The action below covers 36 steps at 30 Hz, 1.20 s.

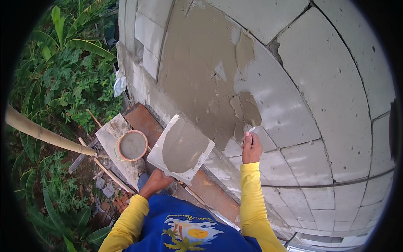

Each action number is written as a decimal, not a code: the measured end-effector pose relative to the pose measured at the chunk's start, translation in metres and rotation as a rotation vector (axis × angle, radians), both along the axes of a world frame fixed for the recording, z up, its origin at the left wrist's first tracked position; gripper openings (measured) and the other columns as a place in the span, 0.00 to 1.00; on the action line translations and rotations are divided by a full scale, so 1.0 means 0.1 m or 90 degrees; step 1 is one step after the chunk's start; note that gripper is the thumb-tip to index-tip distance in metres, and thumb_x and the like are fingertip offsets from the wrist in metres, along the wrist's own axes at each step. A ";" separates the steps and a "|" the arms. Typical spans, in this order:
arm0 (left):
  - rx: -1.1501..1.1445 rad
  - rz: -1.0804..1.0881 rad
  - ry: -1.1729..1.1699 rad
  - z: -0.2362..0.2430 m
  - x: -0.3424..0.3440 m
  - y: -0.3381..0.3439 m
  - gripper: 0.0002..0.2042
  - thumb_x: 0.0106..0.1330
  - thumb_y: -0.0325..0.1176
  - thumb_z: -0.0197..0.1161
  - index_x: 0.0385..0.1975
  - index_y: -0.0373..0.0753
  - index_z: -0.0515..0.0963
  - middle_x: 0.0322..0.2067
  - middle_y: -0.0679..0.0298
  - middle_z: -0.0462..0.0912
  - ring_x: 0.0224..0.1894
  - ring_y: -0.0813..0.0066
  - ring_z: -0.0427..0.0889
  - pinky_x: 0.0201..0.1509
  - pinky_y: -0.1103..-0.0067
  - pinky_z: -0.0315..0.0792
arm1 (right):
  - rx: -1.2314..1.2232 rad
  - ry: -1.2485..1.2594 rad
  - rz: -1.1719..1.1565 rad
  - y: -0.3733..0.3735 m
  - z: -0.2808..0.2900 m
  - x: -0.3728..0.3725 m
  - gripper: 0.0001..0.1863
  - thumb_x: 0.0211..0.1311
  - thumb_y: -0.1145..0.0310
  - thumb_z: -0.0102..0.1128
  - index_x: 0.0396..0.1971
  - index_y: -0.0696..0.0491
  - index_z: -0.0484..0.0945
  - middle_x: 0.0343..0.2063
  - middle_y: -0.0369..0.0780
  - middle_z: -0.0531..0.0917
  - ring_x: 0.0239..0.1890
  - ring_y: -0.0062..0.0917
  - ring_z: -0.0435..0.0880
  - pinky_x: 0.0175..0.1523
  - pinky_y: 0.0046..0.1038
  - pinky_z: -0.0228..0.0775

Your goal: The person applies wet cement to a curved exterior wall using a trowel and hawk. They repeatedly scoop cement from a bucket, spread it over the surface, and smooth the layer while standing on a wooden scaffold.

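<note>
My left hand is closed on the near edge of a square white mortar board. A broad layer of wet grey mortar covers most of the board's top. My right hand, reaching up to the block wall, grips a trowel. Only a small light part of the trowel shows beyond my fingers; its blade is mostly hidden against the mortar. Fresh plaster coats a wide patch of the wall, with a thick smear just above the trowel.
On a plank platform at the left stands a round bucket of mortar. A bamboo pole crosses from the left edge towards the platform. Rusty-brown boards run along the wall's foot. Green plants grow below on the left.
</note>
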<state>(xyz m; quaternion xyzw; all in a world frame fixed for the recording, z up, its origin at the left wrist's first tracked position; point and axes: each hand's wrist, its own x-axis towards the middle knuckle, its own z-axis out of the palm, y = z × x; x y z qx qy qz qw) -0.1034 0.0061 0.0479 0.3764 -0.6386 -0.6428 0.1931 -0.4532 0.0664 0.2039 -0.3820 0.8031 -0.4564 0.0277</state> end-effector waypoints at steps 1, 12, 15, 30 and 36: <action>0.039 0.020 0.019 -0.04 0.09 -0.03 0.24 0.62 0.33 0.73 0.58 0.34 0.81 0.54 0.52 0.88 0.57 0.59 0.86 0.64 0.69 0.75 | -0.020 0.033 -0.016 0.04 0.05 0.03 0.18 0.80 0.57 0.59 0.41 0.60 0.81 0.24 0.36 0.81 0.24 0.18 0.75 0.31 0.24 0.68; 0.113 0.157 0.036 -0.30 0.75 -0.43 0.26 0.58 0.24 0.63 0.60 0.27 0.77 0.52 0.56 0.85 0.52 0.66 0.82 0.57 0.72 0.76 | 0.611 0.398 -0.008 0.72 0.53 -0.12 0.19 0.76 0.53 0.59 0.46 0.57 0.82 0.42 0.50 0.86 0.43 0.54 0.87 0.49 0.51 0.79; 0.098 0.218 0.026 -0.62 0.75 -0.49 0.26 0.58 0.24 0.65 0.60 0.28 0.77 0.52 0.56 0.85 0.52 0.65 0.82 0.59 0.72 0.76 | 0.519 0.462 -0.005 0.00 0.74 0.22 0.20 0.77 0.53 0.58 0.46 0.58 0.82 0.43 0.51 0.86 0.43 0.54 0.87 0.47 0.51 0.79; 0.142 0.184 0.078 -0.45 0.74 -1.04 0.33 0.53 0.21 0.66 0.64 0.27 0.74 0.60 0.52 0.82 0.64 0.60 0.79 0.71 0.70 0.70 | -0.029 -0.130 0.025 -0.65 0.57 0.16 0.19 0.82 0.56 0.57 0.42 0.59 0.81 0.28 0.37 0.82 0.24 0.15 0.75 0.30 0.21 0.67; 0.212 0.179 0.020 -0.13 0.87 -1.16 0.33 0.53 0.22 0.67 0.65 0.28 0.73 0.59 0.53 0.82 0.62 0.59 0.79 0.69 0.70 0.71 | -0.193 -0.210 -0.048 -0.12 -0.22 0.42 0.20 0.84 0.55 0.52 0.41 0.59 0.79 0.26 0.37 0.80 0.23 0.19 0.77 0.29 0.22 0.69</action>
